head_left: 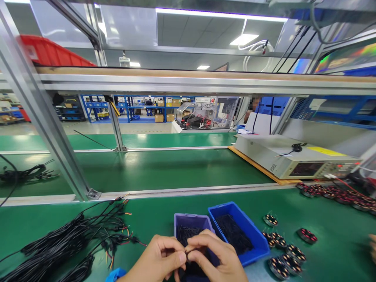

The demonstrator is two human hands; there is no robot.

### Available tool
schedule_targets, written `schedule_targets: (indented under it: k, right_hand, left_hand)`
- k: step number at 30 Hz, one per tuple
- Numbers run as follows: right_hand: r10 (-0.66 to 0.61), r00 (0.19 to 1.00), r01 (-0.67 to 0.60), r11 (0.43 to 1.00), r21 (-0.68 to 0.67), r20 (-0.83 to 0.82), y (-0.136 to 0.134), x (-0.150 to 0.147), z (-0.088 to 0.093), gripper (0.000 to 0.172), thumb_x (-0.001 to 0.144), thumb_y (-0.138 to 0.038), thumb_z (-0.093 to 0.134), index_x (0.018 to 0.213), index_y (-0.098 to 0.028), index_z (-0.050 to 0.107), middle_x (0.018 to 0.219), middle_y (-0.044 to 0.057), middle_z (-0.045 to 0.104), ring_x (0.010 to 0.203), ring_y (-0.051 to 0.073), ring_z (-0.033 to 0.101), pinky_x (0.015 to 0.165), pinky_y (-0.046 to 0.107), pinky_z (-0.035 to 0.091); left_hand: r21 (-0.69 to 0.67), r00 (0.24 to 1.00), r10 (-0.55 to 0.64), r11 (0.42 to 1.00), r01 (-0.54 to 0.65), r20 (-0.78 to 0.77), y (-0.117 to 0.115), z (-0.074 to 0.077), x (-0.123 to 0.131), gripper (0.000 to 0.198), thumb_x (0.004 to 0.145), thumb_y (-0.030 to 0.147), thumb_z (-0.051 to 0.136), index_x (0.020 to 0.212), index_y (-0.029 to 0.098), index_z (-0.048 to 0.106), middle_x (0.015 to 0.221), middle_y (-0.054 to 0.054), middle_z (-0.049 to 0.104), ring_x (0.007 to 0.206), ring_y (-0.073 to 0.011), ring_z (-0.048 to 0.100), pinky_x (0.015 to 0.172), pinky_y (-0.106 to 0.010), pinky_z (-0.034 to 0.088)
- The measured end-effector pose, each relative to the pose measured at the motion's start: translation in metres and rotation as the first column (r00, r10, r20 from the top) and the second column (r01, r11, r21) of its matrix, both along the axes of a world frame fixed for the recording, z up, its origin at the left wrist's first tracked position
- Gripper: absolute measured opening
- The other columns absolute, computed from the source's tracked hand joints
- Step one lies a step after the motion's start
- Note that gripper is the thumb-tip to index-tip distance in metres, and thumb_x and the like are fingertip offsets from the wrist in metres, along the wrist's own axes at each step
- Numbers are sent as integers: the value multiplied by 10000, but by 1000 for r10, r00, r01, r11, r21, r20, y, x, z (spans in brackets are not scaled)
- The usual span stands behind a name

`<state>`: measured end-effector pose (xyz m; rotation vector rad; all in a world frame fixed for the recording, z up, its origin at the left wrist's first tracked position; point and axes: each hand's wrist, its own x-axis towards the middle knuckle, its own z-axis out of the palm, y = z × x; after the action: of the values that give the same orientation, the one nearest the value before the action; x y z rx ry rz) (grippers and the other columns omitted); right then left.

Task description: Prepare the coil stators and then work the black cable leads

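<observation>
My left hand (161, 259) and my right hand (217, 256) meet at the bottom centre, thumbs and forefingers pinched close together. A small dark piece shows between the fingertips; its kind is too hidden to name. Just behind and below my hands is a purple bin (192, 215) holding short black pieces. Right of it a blue bin (260, 250) stands at an angle, with thin black pieces (233, 233) inside. To the left lies a large bundle of black cables (63, 237) with coloured wire ends.
Round motor parts with copper windings (290, 263) sit on the green bench (152, 209) at right, with more in rows behind. A grey instrument (282, 150) stands at back right. A metal post (63, 145) rises at left. Another person's hand (373, 243) shows at the right edge.
</observation>
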<state>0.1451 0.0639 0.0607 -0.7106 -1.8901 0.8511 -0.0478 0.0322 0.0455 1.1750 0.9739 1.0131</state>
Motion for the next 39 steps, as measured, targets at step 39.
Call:
schedule_targets:
  k: [39]
  right_hand:
    - [124,977,-152,976,158,173,7,-4,6,205,943,-138,531,831,-224,679,778,35,693,772,191,648,721,302,527]
  left_hand:
    - [-54,979,-38,997,49,200,-5,0,1,457,689,487,854,828,176,549,754,-18,638,576,-125,614,496,-189,366]
